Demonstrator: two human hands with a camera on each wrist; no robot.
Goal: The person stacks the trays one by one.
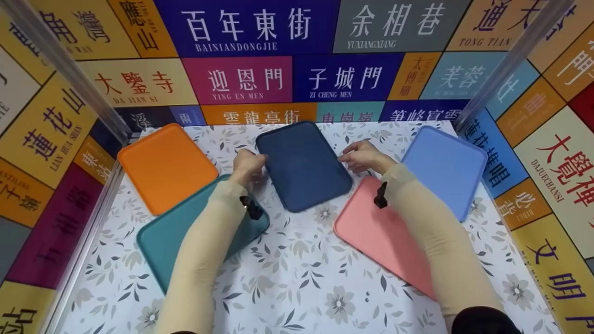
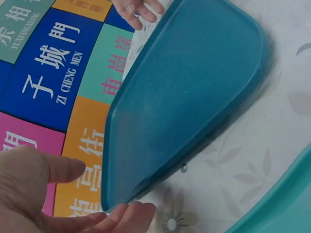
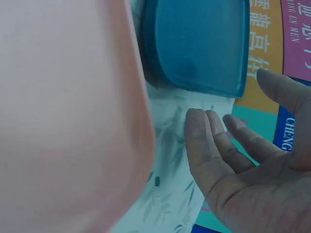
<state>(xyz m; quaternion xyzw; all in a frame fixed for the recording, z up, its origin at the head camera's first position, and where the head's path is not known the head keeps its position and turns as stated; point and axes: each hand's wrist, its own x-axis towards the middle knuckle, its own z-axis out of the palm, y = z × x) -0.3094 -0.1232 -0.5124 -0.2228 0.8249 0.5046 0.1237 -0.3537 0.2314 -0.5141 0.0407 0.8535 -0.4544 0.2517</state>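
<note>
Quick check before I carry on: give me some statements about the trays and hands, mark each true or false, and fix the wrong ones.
1. The dark blue tray lies between the left hand and the right hand. True.
2. In the head view, the orange tray is left of it, the light blue tray right. True.
3. The dark blue tray is stacked on the orange one. False: they lie apart.
4. In the head view, the left sleeve crosses the teal tray, the right sleeve the pink tray. True.
5. The right hand grips the pink tray. False: its fingers hold nothing.
</note>
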